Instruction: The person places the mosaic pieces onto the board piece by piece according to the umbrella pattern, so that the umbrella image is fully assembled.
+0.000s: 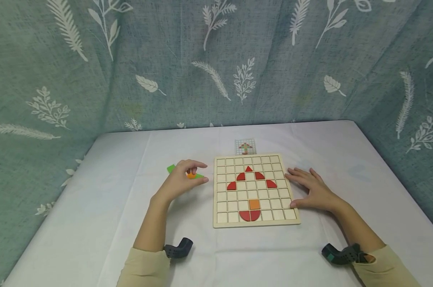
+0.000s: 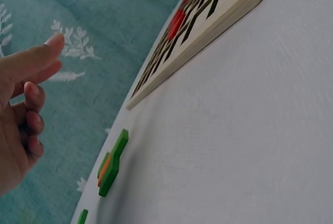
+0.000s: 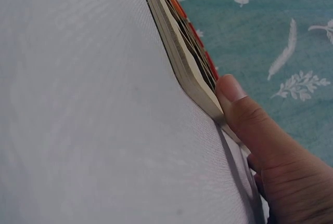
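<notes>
A wooden grid board (image 1: 255, 225) lies on the table in front of the person. On it sit a red triangle (image 1: 249, 169), several red quarter-circle pieces (image 1: 241, 176) and an orange square (image 1: 254, 204). Left of the board, my left hand (image 1: 178, 181) hovers near loose pieces, thumb and fingers apart with nothing between them. Those are green pieces (image 2: 115, 164) and an orange piece (image 1: 191, 175), partly hidden by the hand in the head view. My right hand (image 1: 316, 193) rests at the board's right edge, its thumb (image 3: 232, 90) touching the rim and its fingers spread.
A small pattern card (image 1: 245, 146) with a coloured figure on a grid lies behind the board. White cloth (image 1: 94, 223) covers the table. A leaf-print curtain (image 1: 180, 71) hangs behind it. Dark devices (image 1: 179, 248) are worn on both wrists.
</notes>
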{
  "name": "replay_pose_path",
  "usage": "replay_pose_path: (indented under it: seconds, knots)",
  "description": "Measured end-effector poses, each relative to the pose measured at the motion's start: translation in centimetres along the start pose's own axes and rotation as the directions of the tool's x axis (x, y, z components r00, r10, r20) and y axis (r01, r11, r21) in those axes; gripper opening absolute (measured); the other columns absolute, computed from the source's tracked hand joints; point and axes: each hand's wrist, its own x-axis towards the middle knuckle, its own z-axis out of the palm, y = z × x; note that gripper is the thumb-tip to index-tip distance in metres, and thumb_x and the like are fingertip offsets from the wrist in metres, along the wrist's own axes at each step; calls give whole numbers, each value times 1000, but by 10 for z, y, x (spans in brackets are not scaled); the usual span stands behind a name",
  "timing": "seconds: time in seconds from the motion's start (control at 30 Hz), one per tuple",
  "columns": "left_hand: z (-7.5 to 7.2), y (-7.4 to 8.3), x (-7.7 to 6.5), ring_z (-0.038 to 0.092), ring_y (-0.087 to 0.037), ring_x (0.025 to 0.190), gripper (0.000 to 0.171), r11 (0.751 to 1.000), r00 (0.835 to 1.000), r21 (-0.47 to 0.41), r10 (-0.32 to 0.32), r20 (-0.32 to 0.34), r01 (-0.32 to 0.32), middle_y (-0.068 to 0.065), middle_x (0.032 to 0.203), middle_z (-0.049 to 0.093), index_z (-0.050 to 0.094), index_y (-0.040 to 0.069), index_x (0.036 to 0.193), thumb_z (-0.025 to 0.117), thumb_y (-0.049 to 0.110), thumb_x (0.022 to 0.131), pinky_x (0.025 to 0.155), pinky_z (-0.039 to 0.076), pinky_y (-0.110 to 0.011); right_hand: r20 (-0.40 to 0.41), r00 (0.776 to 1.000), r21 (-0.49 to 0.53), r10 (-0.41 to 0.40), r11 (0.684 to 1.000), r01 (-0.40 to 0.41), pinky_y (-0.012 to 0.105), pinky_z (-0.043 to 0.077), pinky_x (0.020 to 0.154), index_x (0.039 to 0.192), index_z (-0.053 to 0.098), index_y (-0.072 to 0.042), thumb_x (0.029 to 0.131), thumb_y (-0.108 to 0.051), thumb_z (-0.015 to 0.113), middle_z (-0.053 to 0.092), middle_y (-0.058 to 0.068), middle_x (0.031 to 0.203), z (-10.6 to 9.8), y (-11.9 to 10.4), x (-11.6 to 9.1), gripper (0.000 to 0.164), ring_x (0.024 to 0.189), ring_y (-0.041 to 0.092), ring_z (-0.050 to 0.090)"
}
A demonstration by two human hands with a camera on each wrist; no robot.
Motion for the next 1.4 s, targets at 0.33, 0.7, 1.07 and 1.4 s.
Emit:
replay_pose_path:
  seconds: [0.33,0.7,1.07,1.4]
  knots:
    - [-13,-13,0,40,-25,98,43,1000,1000,-3,-9,9,9,-16,95,52,65,12,117,75,28,79,78,35,-38,6,1000,-7,-2,1000,2,56,2,111,137,49,-9,62,-48,82,37,18,147,0,2,0,90,138,38,25]
    - [-18,-35,3,39,-22,89,43,996,996,6,-90,-29,90,-7,91,46,64,16,121,73,31,82,70,34,-36,-1,1000,7,-19,1000,19,56,1,112,138,48,-8,62,-46,83,37,18,147,-1,4,0,91,138,39,25]
    - [-3,-64,8,43,-21,80,42,995,993,7,-96,-61,97,-6,88,50,63,9,121,73,24,83,67,39,-31,-2,1000,12,-20,1000,20,57,2,111,137,48,-7,62,-45,83,37,19,147,-2,0,0,91,137,41,25]
    - [3,-69,7,45,-18,78,45,988,995,143,-53,-84,65,-3,84,56,64,9,121,74,27,81,67,38,-31,-4,1000,14,-24,1000,24,58,3,110,137,49,-6,62,-44,84,38,20,146,-3,-1,0,91,137,41,26]
